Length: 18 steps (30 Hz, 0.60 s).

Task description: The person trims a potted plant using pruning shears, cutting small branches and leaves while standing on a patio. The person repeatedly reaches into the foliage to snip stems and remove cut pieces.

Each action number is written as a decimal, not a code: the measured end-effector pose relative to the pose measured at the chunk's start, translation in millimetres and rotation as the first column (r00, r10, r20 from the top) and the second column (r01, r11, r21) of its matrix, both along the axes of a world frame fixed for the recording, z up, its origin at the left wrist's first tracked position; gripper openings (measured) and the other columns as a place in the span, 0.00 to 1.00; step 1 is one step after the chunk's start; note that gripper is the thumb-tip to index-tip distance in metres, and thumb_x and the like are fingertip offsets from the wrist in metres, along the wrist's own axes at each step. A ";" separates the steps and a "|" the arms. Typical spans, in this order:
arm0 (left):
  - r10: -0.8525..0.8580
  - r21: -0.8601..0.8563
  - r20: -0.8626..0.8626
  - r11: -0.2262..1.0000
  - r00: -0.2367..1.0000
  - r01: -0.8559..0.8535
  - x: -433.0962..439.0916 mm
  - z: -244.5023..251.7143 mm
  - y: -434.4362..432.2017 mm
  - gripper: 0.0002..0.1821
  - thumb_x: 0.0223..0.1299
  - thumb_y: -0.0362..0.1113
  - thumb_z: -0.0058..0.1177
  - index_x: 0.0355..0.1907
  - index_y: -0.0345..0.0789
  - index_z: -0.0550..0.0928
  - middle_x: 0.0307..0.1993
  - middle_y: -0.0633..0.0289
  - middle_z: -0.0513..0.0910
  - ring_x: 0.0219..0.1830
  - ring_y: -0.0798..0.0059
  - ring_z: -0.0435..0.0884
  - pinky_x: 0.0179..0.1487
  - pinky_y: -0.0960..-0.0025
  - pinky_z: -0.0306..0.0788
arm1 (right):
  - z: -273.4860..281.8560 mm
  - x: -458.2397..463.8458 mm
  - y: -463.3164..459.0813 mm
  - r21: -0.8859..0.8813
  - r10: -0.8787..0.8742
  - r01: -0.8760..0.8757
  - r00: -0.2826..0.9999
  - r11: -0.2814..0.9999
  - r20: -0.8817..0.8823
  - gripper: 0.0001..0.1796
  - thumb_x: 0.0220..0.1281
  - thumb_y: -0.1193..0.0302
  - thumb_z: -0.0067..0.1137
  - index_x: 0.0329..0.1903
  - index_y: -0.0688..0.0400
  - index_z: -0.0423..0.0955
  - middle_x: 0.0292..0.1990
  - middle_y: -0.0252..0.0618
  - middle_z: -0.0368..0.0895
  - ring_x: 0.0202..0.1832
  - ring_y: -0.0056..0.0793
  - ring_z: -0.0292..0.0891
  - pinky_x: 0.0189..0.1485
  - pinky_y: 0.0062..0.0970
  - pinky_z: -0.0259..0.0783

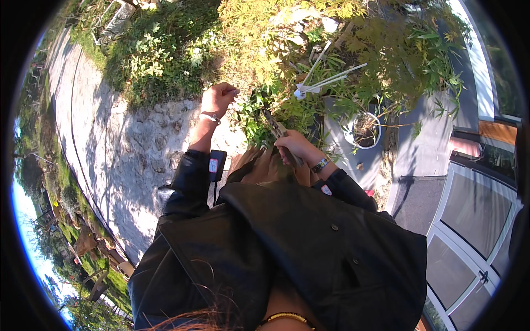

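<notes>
My left hand [218,98], with a white bracelet at the wrist, is raised over the edge of the pale rough ground, fingers curled together. Nothing can be made out plainly between its fingertips. Lower and to the right, my right hand [299,145] grips a brown, weathered stick-like piece [275,124]; whether it is bare wood or a tool is unclear. Its far end points up and left into green leafy plants [253,111]. Yellow-green maple foliage [269,49] spreads beyond both hands.
A white pot [377,131] with soil and thin stems stands right of my right hand. White sticks [331,80] poke out among the leaves. Glazed white-framed doors [468,244] and a dark mat [419,202] are at the right. Pale stony ground [136,145] stretches left.
</notes>
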<state>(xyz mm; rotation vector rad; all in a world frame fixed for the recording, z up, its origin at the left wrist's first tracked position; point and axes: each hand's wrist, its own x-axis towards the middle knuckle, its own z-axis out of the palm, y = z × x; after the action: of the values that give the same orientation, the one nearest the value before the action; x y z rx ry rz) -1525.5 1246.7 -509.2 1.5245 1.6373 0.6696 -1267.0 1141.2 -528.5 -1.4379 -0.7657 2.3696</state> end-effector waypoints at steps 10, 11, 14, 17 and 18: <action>0.137 0.056 -0.036 0.989 0.990 -0.135 -8.0 4.5 -14.2 0.09 0.59 0.34 0.61 0.31 0.30 0.80 0.24 0.63 0.84 0.22 0.85 0.79 0.26 0.79 0.74 | 6.5 -4.6 1.8 0.192 0.303 -0.318 0.947 0.928 0.104 0.10 0.56 0.71 0.54 0.36 0.63 0.67 0.23 0.39 0.76 0.24 0.28 0.77 0.28 0.30 0.75; 0.148 0.056 -0.066 0.988 0.987 -0.144 -8.5 5.2 -14.8 0.09 0.60 0.34 0.61 0.31 0.30 0.80 0.23 0.63 0.83 0.22 0.85 0.79 0.26 0.79 0.74 | 6.8 -9.8 0.1 0.274 0.341 -0.412 0.900 0.869 0.270 0.09 0.56 0.71 0.54 0.36 0.64 0.67 0.23 0.39 0.77 0.24 0.28 0.77 0.28 0.29 0.74; 0.160 0.070 -0.057 0.985 0.985 -0.156 -8.6 6.5 -17.2 0.09 0.60 0.35 0.60 0.31 0.30 0.80 0.22 0.63 0.83 0.22 0.85 0.80 0.26 0.78 0.74 | 9.9 -19.9 -2.3 0.345 0.326 -0.346 0.938 0.872 0.117 0.10 0.57 0.71 0.53 0.38 0.64 0.68 0.23 0.37 0.76 0.24 0.26 0.77 0.28 0.27 0.74; 0.209 0.039 0.042 0.977 0.977 -0.210 -7.8 6.7 -21.7 0.10 0.60 0.35 0.60 0.31 0.30 0.79 0.22 0.64 0.83 0.21 0.84 0.80 0.25 0.79 0.73 | 16.3 -31.5 -2.7 0.276 0.214 -0.190 0.975 0.942 -0.058 0.09 0.57 0.71 0.52 0.36 0.64 0.68 0.22 0.38 0.76 0.22 0.28 0.76 0.25 0.26 0.73; 0.212 0.053 -0.008 0.976 0.977 -0.212 -7.8 6.2 -22.5 0.10 0.60 0.36 0.60 0.30 0.30 0.79 0.21 0.63 0.83 0.21 0.84 0.80 0.25 0.78 0.73 | 19.3 -34.6 -2.0 0.251 0.171 -0.151 0.984 0.956 -0.059 0.08 0.56 0.71 0.52 0.34 0.64 0.69 0.21 0.39 0.76 0.21 0.29 0.76 0.24 0.27 0.72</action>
<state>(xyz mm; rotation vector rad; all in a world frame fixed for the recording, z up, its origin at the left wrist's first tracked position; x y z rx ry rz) -1533.3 1224.1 -502.9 1.4040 1.8223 0.8234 -1301.6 1139.2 -509.2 -1.2134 -1.1489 2.3307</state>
